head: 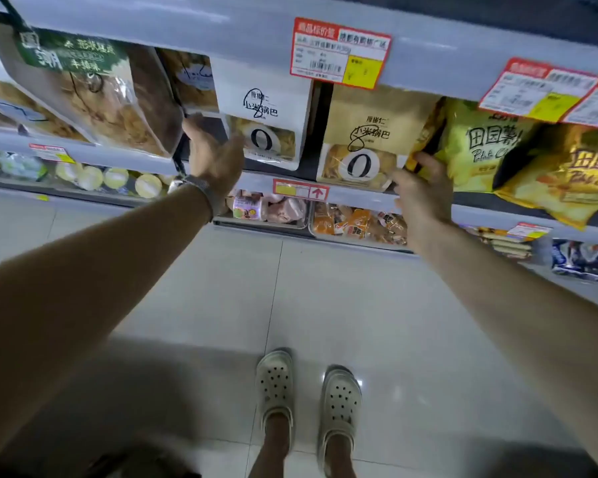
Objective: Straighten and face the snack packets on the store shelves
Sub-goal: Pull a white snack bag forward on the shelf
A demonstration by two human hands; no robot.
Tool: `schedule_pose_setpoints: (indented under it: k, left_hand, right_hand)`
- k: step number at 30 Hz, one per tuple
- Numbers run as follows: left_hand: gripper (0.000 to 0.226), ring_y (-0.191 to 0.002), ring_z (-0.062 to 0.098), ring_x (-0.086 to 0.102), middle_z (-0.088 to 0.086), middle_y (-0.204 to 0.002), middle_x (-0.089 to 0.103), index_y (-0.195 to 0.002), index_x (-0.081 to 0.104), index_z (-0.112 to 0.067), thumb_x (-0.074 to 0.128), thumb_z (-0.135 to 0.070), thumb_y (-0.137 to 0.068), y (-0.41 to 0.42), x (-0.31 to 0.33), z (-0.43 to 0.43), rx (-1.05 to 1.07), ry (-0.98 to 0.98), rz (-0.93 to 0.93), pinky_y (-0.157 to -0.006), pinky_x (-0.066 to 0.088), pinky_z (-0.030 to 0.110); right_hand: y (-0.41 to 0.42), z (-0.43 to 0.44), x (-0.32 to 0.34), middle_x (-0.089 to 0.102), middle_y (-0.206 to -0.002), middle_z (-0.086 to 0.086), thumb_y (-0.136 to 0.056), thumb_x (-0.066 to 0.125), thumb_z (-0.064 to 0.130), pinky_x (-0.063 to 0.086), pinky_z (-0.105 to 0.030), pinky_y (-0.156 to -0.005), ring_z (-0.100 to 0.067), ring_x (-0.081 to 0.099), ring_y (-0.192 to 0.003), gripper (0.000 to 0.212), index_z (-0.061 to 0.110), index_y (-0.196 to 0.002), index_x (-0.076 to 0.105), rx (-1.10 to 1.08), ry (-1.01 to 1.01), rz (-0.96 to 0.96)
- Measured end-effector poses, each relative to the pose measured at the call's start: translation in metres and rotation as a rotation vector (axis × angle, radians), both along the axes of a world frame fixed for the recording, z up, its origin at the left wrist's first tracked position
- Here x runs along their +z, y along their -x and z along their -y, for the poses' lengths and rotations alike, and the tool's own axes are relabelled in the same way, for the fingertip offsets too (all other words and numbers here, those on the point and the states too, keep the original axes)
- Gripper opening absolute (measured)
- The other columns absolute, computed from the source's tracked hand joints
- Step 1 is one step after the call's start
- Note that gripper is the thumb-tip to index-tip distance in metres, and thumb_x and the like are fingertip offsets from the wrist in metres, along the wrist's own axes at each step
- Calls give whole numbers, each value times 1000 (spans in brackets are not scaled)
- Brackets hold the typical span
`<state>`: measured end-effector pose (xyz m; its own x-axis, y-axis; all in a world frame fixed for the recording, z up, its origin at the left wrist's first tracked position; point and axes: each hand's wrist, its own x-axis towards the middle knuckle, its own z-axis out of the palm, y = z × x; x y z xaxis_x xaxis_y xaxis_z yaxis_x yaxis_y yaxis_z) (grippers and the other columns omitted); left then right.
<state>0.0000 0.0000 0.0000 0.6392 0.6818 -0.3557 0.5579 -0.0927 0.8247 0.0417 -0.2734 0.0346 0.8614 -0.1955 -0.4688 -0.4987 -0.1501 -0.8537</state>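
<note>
Middle shelf [359, 196], packets counted left to right: 1 large brown pouch with a green header [94, 94], tilted and leaning out past the shelf lip; 1 white packet [263, 108], upright and set back; 1 tan packet [363, 132], upright at the front edge; 2 yellow chip bags, the first [477, 146] upright, the second [567, 177] slumped forward with its lower corner hanging over the lip. More packets stand behind the brown pouch; count not readable.

Left hand [214, 157]: fingers spread, palm toward the left edge of the white packet, fingertips in the dark gap between it and the brown pouch. Contact uncertain. Band on the left wrist [204, 194].

Right hand [423, 194]: fingers loosely spread, fingertips at the seam where the tan packet meets the first yellow bag; nothing pinched.

Open room: a dark gap between white and tan packets; the tan packet and yellow bag touch.

Price tags [339, 53]: 3 on the upper rail, 1 arrow tag below.

Floor [411, 305]: pale tile, 2 clogs [308, 395].
</note>
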Motion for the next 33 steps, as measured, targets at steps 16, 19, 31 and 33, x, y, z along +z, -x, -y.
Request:
schedule_pose_setpoints:
  k: [16,19,31,33]
  left_hand:
    - [9,-71,14,57,8,-90,73,-103,47,-19,53,-25,-101,-8,-12,2,17,-205,326,-68,50,36]
    - [8,-71,13,59,12,-92,73,-101,48,-20,54,-25,-101,-4,-11,1,39,-226,363,-65,51,35]
    - [14,-76,10,59,-4,-78,61,-99,42,-23,49,-12,-106,57,-3,-16,138,-25,498,-87,62,39]
    - [14,-78,9,60,-2,-80,61,-100,42,-22,48,-12,-107,60,4,-22,137,-2,515,-90,62,37]
  right_hand:
    - [-13,-5,-30,64,-82,4,-94,77,21,62,-25,-66,-13,64,-72,22,21,-88,56,-61,42,82]
    - [-11,0,-34,63,-86,-1,-97,71,12,62,-23,-70,-17,65,-81,19,13,-94,53,-7,12,83]
    - [-17,-31,-23,66,-109,-15,-99,68,8,64,-31,-71,-34,74,-103,18,16,-88,56,15,14,104]
    - [-15,-44,-24,65,-105,-14,-99,67,4,65,-30,-71,-33,74,-101,18,12,-87,56,31,3,120]
